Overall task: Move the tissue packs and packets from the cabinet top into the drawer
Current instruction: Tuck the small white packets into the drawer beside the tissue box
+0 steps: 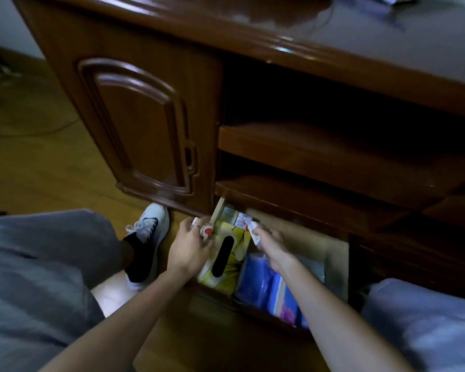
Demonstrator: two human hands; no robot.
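Note:
The bottom drawer (336,253) of the dark wooden cabinet stands pulled open. Inside lie a yellow tissue pack (232,251) with a black oval slot, blue tissue packs (266,285) to its right, and a small white-and-red packet (242,219) at the back. My left hand (192,244) hovers at the drawer's left edge and grips a small white packet with red marks (206,232). My right hand (273,247) reaches over the drawer and pinches another small white-and-red packet (254,232).
The cabinet top (387,30) runs across the upper frame, with something pale at its far right corner. A closed door (137,124) sits left of two open shelves (320,146). My shoe (148,229) and knees crowd the floor in front.

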